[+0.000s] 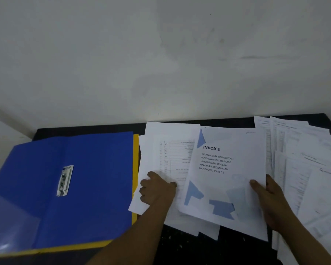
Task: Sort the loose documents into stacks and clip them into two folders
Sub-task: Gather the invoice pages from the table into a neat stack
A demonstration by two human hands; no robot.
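An open blue folder [96,178] with a metal clip [65,180] lies on the left of the dark table, on top of a yellow folder [135,150] whose edge shows at its right and front. My left hand [157,188] rests with curled fingers on a white stack of printed sheets [170,150] beside the folders. My right hand [269,199] grips the right edge of a sheet titled INVOICE [224,169], thumb on top, which lies tilted over that stack.
A spread of loose printed sheets [304,159] covers the right side of the table, up to its right edge. The dark tabletop [187,249] shows in front of the papers. A pale wall [161,64] stands right behind the table.
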